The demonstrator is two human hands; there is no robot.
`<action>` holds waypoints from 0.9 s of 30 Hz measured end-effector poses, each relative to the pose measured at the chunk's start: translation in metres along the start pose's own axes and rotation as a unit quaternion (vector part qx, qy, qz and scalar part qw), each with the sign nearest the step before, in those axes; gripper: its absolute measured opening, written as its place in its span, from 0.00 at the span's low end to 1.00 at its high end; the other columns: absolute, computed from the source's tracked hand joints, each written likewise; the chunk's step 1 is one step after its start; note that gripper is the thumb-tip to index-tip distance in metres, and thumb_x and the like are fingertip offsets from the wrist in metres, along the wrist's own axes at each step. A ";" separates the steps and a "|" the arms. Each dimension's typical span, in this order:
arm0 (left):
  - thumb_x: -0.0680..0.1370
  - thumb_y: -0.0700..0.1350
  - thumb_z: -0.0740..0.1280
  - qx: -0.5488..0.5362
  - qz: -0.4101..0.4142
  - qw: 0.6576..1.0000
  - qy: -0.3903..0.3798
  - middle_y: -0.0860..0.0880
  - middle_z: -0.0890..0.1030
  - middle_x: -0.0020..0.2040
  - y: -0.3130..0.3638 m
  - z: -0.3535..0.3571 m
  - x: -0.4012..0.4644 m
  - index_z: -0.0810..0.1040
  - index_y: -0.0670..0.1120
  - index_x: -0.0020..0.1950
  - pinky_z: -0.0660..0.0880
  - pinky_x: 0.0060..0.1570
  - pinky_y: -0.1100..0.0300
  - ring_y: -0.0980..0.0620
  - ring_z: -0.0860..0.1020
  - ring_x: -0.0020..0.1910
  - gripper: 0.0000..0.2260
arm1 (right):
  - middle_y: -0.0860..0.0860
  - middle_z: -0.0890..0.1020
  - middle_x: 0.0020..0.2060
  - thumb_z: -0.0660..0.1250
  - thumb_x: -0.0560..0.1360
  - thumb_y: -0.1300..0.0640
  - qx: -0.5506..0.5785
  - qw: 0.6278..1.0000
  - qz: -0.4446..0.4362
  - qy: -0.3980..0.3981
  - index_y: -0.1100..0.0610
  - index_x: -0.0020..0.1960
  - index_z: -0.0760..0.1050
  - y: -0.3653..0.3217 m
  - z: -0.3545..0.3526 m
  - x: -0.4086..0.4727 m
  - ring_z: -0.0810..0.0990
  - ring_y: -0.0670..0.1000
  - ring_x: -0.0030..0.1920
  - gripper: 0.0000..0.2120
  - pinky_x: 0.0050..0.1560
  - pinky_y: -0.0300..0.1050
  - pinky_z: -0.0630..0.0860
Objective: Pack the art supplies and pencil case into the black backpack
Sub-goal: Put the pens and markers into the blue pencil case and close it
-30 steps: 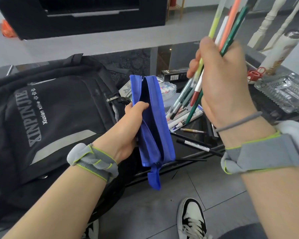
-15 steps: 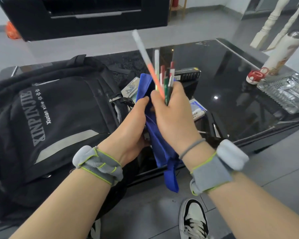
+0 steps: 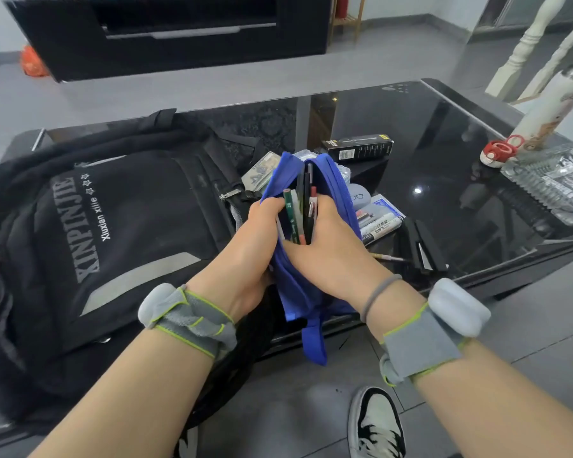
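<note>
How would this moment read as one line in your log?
step: filling case | left hand: holds blue case open | right hand: pushes pens in | backpack: not yet packed

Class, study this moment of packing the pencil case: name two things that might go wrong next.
1. The pens and pencils stand only partly inside the open blue pencil case; some might slip out.
2. The markers and other loose items on the glass table lie outside the black backpack and might be forgotten.
</note>
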State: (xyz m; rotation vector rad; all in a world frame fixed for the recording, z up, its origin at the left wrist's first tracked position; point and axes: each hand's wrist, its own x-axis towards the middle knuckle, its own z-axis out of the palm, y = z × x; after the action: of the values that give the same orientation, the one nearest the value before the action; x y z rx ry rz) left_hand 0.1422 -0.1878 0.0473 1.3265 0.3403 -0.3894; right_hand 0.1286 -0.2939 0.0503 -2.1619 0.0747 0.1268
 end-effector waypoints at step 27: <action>0.82 0.51 0.56 -0.068 -0.051 0.996 0.008 0.40 0.85 0.55 0.006 -0.004 0.000 0.82 0.45 0.60 0.82 0.52 0.46 0.41 0.84 0.50 0.18 | 0.52 0.83 0.39 0.62 0.74 0.64 -0.114 0.953 -0.200 0.196 0.57 0.49 0.79 0.001 -0.027 0.007 0.79 0.56 0.40 0.09 0.46 0.52 0.75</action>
State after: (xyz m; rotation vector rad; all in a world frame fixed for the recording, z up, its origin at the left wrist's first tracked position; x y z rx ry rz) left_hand 0.1448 -0.1830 0.0515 1.1825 0.4419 -0.4342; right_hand 0.1369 -0.3169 0.0631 -2.3573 -0.1600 -0.5526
